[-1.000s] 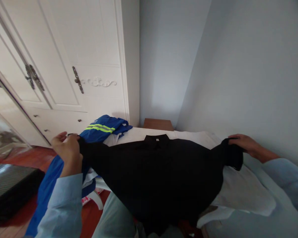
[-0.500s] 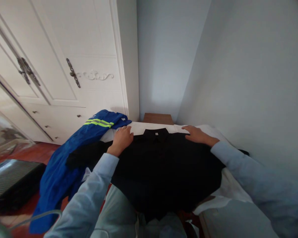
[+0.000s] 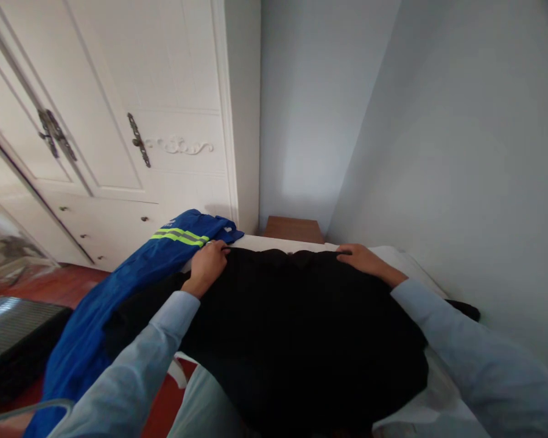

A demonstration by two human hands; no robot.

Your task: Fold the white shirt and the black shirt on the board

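A black shirt stretches between my two hands, its upper edge pulled nearly straight and its lower part hanging down in front of my legs. Near one shoulder of it, my left hand has its fingers closed on the cloth. On the opposite shoulder my right hand pinches the fabric too. The collar now shows only as a low fold between the hands. Left of my left hand lies a blue work jacket with a yellow-and-grey reflective stripe, draped down toward the floor; a black sleeve overlaps it.
A white wardrobe with dark metal handles stands at the left and back. Behind the white-covered surface is a brown wooden box-like piece. A grey wall closes the right side. A dark ribbed case rests on the red floor.
My hands have gone from lying on the shirt's shoulders to gripping them. The shirt's top edge is lifted and drawn toward me, and the collar has folded out of sight.
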